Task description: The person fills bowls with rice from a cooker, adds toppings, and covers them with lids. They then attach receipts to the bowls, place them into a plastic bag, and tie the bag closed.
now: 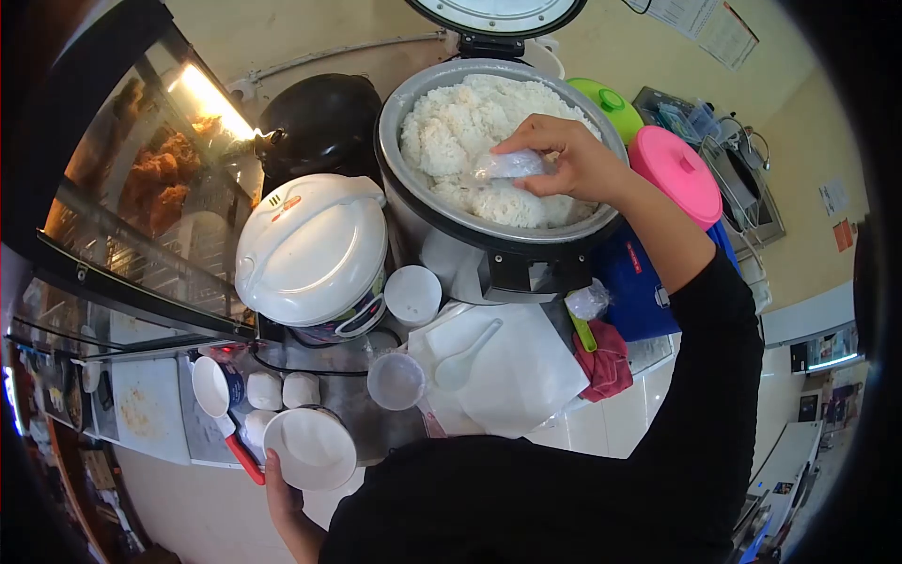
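Observation:
My right hand (554, 155) reaches into the big rice cooker (399, 179), its fingers closed round a small rounded thing in clear plastic (512, 166); what is under the plastic I cannot make out. Cooked white rice (460, 127) fills the pot and lies just below that hand. Down at the lower left, my left hand (285, 498) grips a white bowl (312, 449) by its side, thumb at the rim. No food shows inside the bowl. Beside it are several white rounded pieces (264, 391) and a knife with a red handle (246, 458).
A lidded white rice cooker (315, 249) stands left of the pot, near a lit glass cabinet (169, 179) with fried food. White cups (412, 295), a white spoon (470, 357) on paper sheets (536, 362), a red cloth (606, 362) and a blue cooler (644, 291) are nearby.

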Demonstrator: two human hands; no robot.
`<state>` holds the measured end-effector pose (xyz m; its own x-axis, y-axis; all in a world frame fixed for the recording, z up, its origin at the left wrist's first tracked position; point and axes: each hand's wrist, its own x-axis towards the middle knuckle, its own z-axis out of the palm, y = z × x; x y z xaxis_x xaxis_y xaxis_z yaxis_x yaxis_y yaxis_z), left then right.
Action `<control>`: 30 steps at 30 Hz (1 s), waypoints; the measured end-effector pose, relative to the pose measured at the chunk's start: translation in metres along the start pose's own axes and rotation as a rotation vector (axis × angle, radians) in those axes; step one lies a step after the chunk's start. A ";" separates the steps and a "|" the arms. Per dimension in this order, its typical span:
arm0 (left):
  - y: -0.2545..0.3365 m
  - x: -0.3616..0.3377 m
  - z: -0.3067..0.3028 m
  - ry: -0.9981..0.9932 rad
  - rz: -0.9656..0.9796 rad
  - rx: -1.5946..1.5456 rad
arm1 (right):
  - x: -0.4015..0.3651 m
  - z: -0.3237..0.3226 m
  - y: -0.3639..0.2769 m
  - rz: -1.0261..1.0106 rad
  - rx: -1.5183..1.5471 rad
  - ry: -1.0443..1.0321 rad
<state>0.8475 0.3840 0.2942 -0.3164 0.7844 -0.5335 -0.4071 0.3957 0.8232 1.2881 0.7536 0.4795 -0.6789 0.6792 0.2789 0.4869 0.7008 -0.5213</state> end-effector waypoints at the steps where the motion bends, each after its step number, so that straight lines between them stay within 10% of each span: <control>1: 0.002 0.001 0.002 -0.012 0.007 0.006 | -0.002 -0.001 0.000 0.016 -0.007 -0.018; 15: 0.072 0.044 0.125 -0.481 0.158 0.051 | 0.011 -0.001 0.008 0.352 0.211 -0.297; 18: 0.105 0.043 0.175 -0.548 0.234 0.200 | 0.012 -0.003 0.024 0.288 0.143 -0.200; 25: 0.129 0.039 0.231 -0.642 0.092 -0.104 | 0.009 -0.031 0.029 0.817 0.514 0.066; 30: 0.126 0.040 0.247 -0.613 0.014 -0.144 | 0.009 -0.029 -0.026 0.713 0.918 0.151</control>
<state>0.9951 0.5830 0.4245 0.2086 0.9372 -0.2794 -0.5315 0.3484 0.7721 1.2854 0.7474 0.5191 -0.3106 0.9168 -0.2509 0.1098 -0.2276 -0.9675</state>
